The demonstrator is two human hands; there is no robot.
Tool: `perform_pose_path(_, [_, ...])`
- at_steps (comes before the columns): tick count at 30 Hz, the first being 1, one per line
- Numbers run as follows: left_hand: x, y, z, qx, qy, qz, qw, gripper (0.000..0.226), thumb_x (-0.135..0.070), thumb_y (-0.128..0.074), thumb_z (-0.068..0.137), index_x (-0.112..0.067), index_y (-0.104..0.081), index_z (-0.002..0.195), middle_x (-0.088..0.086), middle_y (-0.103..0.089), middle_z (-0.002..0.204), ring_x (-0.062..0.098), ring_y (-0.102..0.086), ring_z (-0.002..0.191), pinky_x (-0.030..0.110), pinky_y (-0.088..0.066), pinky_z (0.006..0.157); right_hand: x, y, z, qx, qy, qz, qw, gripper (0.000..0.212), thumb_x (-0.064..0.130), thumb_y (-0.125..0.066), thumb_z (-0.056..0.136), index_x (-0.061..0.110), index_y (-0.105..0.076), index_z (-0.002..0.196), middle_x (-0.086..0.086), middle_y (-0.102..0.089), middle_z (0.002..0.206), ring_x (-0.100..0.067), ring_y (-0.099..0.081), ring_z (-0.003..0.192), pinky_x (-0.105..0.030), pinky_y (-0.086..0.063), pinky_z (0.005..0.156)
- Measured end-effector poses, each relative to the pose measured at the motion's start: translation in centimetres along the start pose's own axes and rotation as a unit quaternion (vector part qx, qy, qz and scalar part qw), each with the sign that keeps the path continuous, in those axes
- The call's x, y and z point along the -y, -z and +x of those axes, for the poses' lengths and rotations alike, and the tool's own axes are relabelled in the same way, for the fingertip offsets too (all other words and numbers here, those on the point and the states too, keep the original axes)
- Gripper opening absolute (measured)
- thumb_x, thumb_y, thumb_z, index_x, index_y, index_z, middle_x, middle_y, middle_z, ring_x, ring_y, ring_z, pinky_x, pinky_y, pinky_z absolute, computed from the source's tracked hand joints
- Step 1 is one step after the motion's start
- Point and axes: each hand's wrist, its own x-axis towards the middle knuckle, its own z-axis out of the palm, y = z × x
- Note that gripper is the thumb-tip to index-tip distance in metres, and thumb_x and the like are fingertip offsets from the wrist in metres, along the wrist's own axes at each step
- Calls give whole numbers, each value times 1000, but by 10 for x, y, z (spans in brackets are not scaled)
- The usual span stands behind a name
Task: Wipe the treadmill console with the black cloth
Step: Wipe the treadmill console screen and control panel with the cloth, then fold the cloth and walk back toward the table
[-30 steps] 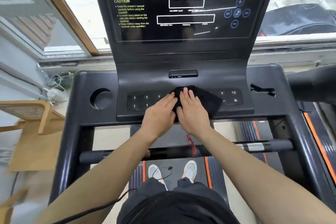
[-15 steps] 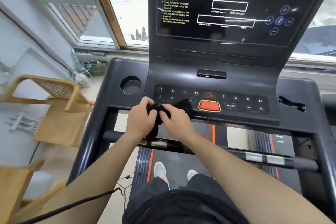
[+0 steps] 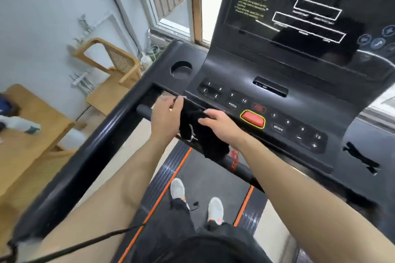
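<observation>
Pale grey walls and a window with a wooden frame (image 3: 195, 2) are filling the upper left of the frame, with a light wooden cane-backed chair (image 3: 113, 60) standing below them. Right of centre, the black plastic treadmill console (image 3: 299, 83) is sitting tilted across the picture (the camera is blurring much of it). The soft, dark black cloth (image 3: 205, 132) is hanging crumpled at the console's lower left edge, near centre frame, drooping in loose folds over the black crossbar (image 3: 241, 171) beneath. The left hand (image 3: 165, 117) is curling closed around the cloth's upper left end, pinching it against the edge. The right hand (image 3: 220, 124) is pressing down on the cloth's upper right part with fingers fairly flat; whether it is actually gripping the fabric is not clear.

Just right of that hand, a red oval stop button ringed in yellow (image 3: 252, 119) is showing. Keypad labels are reading "PROG", "MODE", "3", "6", "12", "–" and "+". On the dark glossy display panel (image 3: 310, 6) at the upper right, yellow "CAUTION" is heading several lines too blurred to read. A round cup holder (image 3: 181, 70) is sitting left of the keys.
</observation>
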Motion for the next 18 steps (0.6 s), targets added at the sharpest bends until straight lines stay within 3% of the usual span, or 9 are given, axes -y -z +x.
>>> perform_pose_path(3, [-2, 38, -26, -77, -11, 23, 997, 32, -40, -50, 99, -17, -72, 90, -5, -65, 91, 11, -60, 87, 27, -43, 74, 13, -23, -3, 34, 19, -105, 994, 13, 19, -64, 89, 22, -62, 76, 7, -62, 77, -11, -60, 74, -34, -46, 75])
perform_pose_path(5, [-5, 67, -45, -84, -14, -6, 996, 29, -35, -50, 100, -23, -75, 92, -8, -70, 92, 6, -61, 88, 26, -48, 76, 20, -44, -8, 57, 42, -143, 987, 15, 15, -67, 84, 25, -57, 77, 5, -59, 86, -10, -58, 78, -30, -43, 74])
perform_pose_path(7, [1, 95, -63, -70, -7, -42, 997, 30, -34, -48, 101, -28, -75, 91, -8, -72, 92, 5, -64, 86, 25, -52, 68, 33, -67, -18, 84, 84, -137, 983, 23, 20, -69, 75, 29, -52, 88, 1, -50, 106, -14, -53, 96, -29, -44, 84])
perform_pose_path(9, [12, 124, -83, -58, 4, -77, 995, 31, -32, -48, 103, -28, -76, 90, -12, -73, 89, -1, -66, 80, 15, -47, 60, 50, -94, -26, 96, 143, -104, 980, 43, 34, -62, 63, 34, -48, 104, -3, -45, 124, -21, -47, 118, -35, -41, 99])
perform_pose_path(11, [27, 153, -107, -47, 0, -96, 994, 30, -28, -49, 104, -27, -77, 93, -14, -74, 89, -3, -67, 82, 9, -44, 64, 68, -125, -29, 135, 189, -116, 966, 59, 36, -59, 65, 37, -50, 123, 0, -47, 136, -18, -42, 130, -35, -36, 108])
perform_pose_path(13, [46, 182, -134, -49, -6, -96, 994, 28, -25, -51, 104, -30, -77, 96, -19, -74, 90, -2, -67, 87, 8, -42, 71, 89, -162, -38, 207, 201, -129, 949, 43, 24, -59, 74, 31, -65, 116, 7, -58, 126, -8, -51, 122, -29, -38, 105])
perform_pose_path(15, [70, 213, -165, -85, 12, -107, 991, 25, -22, -54, 103, -32, -77, 97, -24, -72, 90, -5, -65, 89, 5, -41, 74, 107, -207, -52, 286, 202, -133, 927, 18, 9, -58, 81, 17, -72, 88, 10, -68, 92, -4, -62, 90, -30, -45, 85])
perform_pose_path(16, [83, 229, -183, -111, 20, -113, 987, 25, -20, -56, 102, -33, -76, 98, -23, -73, 92, -6, -65, 90, 6, -41, 75, 113, -232, -59, 312, 207, -141, 916, 14, 6, -57, 83, 11, -70, 80, 8, -67, 80, -6, -61, 79, -32, -45, 77])
perform_pose_path(18, [114, 263, -225, -168, 36, -126, 977, 26, -12, -57, 100, -30, -75, 101, -21, -73, 96, -6, -65, 90, 8, -44, 78, 121, -285, -79, 354, 219, -169, 894, 15, 14, -59, 82, 1, -67, 80, -3, -65, 74, -13, -59, 74, -35, -42, 73])
